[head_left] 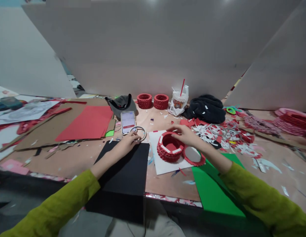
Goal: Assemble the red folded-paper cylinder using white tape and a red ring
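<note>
Head view — the bench [167, 184] seen from above, both forearms entering from the lower edge.

- Left hand [127, 144]: partly closed, fingers curled onto the lower edge of a metal ring [141, 132]; the ring lies just beside a smartphone [128, 122], and the hand is above a black sheet [123, 168].
- Right hand [184, 135]: open, fingers extended and resting on the rim of a red paper bowl [169, 148], not closed around it.
- Red paper bowl: built from stacked folded red strips, with white tabs around the inner rim; it stands on a white card [162, 166].
- Red scalloped ring [192, 155]: lies flat beside the bowl, with a pale disc in its centre, overlapping the edge of a green sheet [217, 191].
- Far edge of the bench: two red paper baskets [144, 101] [161, 101], a plastic bag [178, 104] with a red straw, black fabric [204, 108] and a grey cap [120, 105].
- Left of the hands: a red sheet [83, 123] on cardboard [36, 131].
- Right of the hands: a heap of red and white paper scraps [224, 138].
</note>
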Tool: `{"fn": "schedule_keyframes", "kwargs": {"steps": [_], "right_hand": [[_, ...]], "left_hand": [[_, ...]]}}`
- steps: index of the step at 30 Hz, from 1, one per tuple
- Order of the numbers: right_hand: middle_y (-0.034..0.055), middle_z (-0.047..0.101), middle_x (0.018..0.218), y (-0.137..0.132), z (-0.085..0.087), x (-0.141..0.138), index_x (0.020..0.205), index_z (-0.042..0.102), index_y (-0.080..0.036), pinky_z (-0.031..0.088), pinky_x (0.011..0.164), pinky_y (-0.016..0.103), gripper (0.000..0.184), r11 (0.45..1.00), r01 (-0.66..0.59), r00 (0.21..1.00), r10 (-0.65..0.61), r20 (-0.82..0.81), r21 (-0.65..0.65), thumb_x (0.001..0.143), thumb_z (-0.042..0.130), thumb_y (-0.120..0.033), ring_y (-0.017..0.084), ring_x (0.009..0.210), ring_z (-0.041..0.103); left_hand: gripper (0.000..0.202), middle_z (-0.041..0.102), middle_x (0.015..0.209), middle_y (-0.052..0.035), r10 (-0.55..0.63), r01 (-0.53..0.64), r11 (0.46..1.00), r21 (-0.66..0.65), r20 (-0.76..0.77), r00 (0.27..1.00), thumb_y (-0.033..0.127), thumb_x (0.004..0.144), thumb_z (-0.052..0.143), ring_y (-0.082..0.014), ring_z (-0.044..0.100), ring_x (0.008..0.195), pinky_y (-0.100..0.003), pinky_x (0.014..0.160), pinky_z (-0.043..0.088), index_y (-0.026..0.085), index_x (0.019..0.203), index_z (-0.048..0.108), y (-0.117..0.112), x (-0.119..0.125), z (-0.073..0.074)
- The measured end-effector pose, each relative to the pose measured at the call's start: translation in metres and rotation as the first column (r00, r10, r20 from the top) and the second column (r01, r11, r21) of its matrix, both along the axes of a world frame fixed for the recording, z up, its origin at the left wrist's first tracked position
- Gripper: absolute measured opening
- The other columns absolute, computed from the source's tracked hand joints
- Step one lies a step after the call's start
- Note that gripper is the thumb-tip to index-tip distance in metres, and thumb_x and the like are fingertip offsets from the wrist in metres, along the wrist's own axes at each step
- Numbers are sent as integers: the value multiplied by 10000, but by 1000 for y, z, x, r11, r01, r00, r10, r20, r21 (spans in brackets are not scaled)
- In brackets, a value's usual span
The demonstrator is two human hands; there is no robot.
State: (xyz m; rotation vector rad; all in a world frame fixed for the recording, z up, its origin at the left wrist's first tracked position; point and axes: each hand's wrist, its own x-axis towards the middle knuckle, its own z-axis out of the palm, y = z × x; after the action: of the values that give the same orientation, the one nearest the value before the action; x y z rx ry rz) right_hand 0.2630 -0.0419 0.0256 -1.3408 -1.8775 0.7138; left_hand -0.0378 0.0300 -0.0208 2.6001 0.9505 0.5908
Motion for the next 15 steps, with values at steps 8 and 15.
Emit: {"fn": "schedule_keyframes", "kwargs": {"steps": [8,15], "right_hand": [[99,677,1191,1,17,-25,1134,677,-180,444,1027,412,264,951,61,998,-62,-9,302,903,556,-224,213,1134,611],[111,642,1222,-29,37,-63,1110,691,-216,478,1021,444,234,792,54,998,-54,-18,608,901,588,-196,222,1178,585]], "left_hand": [[199,668,904,-59,66,-62,998,-33,111,992,276,945,441,-193,634,847,-334,783,501,165,943,606,-24,14,32],[102,666,904,-29,38,142,932,-333,479,877,266,941,504,-158,658,870,-285,790,514,180,954,558,-77,49,79]]}}
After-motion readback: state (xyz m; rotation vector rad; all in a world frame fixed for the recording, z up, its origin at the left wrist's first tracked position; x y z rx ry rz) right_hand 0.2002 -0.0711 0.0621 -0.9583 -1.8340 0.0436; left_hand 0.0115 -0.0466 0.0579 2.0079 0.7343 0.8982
